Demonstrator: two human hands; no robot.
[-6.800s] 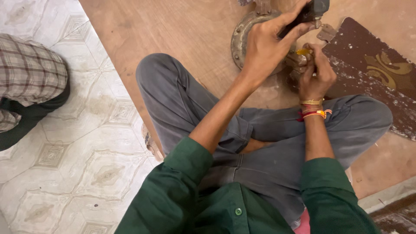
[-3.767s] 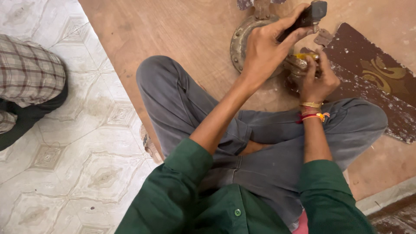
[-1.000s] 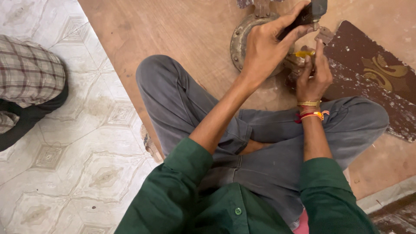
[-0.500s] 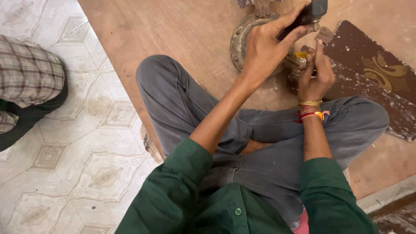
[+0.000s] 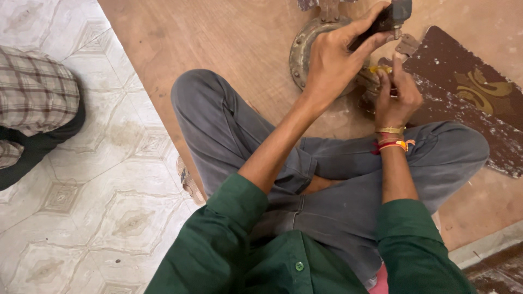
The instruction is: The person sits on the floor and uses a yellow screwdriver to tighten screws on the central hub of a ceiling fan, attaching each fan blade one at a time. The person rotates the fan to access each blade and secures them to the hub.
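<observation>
The person sits cross-legged on a wooden board [image 5: 218,49]. The left hand [image 5: 335,57] has its fingers wrapped around a dark hammer [image 5: 389,16], raised above a round metal ring [image 5: 302,51]. The right hand [image 5: 396,98] pinches a small yellow-handled tool [image 5: 377,69] just beside the ring.

Two hands are counted: one left hand [image 5: 335,60] and one right hand [image 5: 396,98]. One dark hammer [image 5: 389,16], one round metal fitting [image 5: 305,49], one dark carved panel [image 5: 468,92] and one plywood sheet [image 5: 218,38] are seen.
</observation>
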